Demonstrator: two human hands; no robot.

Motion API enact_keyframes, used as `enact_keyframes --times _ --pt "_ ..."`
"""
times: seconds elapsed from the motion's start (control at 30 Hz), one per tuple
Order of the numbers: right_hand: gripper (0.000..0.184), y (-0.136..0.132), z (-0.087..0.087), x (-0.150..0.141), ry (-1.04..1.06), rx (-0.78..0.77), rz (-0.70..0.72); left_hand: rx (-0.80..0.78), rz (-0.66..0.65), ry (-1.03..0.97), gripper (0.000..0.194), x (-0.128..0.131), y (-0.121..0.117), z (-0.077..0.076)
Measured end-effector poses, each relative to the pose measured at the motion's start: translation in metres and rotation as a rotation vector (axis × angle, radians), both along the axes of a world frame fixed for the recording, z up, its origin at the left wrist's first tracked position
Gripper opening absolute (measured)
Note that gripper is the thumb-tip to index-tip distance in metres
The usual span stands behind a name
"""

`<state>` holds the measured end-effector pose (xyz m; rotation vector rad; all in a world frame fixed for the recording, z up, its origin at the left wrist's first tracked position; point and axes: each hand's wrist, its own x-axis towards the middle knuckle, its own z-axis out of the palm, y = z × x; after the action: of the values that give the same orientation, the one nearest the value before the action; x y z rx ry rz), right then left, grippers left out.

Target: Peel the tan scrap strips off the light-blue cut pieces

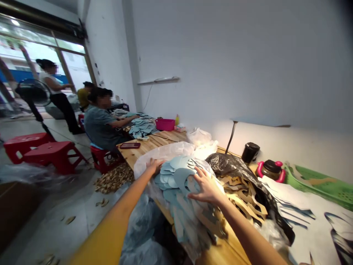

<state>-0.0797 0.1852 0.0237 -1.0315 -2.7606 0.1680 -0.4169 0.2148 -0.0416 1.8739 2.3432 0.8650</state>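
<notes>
A heap of light-blue cut-out pieces (172, 180), flat and curved, lies overlapping on a clear plastic bag (176, 148) at the front of the wooden table. My right hand (205, 187) rests over the right side of the heap, fingers spread apart and thumb out, touching the top pieces. At the heap's left edge, my left hand (154, 166) lies against the pieces and the bag, its fingers extended and partly hidden. The lower pieces slope down over the table's near edge, where the picture is blurred.
Tan cut pieces (245, 198) fill a black plastic bag (234, 163) on the right. Beyond are a green basket (317, 184) and white sheets (298, 206). A phone (130, 145) lies on the table (160, 139). A seated co-worker (100, 121), red stools (52, 154) and floor scraps (114, 178) are left.
</notes>
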Motion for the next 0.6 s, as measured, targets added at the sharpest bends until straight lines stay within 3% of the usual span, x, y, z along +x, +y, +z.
enact_keyframes --times 0.07,0.2,0.3,0.47,0.6 --pt "0.085 0.002 0.003 0.0 -0.008 -0.041 -0.002 -0.184 0.082 0.093 0.044 0.001 0.018 -0.001" --pt "0.082 0.009 0.007 -0.001 -0.024 -0.069 -0.025 -0.293 0.122 0.224 0.04 -0.002 0.042 0.006" --pt "0.086 0.011 0.004 0.0 -0.012 -0.075 -0.03 -0.344 0.125 0.285 0.038 -0.015 0.05 0.021" --pt "0.085 0.007 0.001 0.003 -0.009 -0.063 0.0 -0.338 0.194 0.346 0.036 -0.035 0.059 0.048" --pt "0.08 0.002 -0.002 0.002 -0.032 -0.041 -0.019 -0.231 0.146 0.431 0.038 -0.022 0.072 0.048"
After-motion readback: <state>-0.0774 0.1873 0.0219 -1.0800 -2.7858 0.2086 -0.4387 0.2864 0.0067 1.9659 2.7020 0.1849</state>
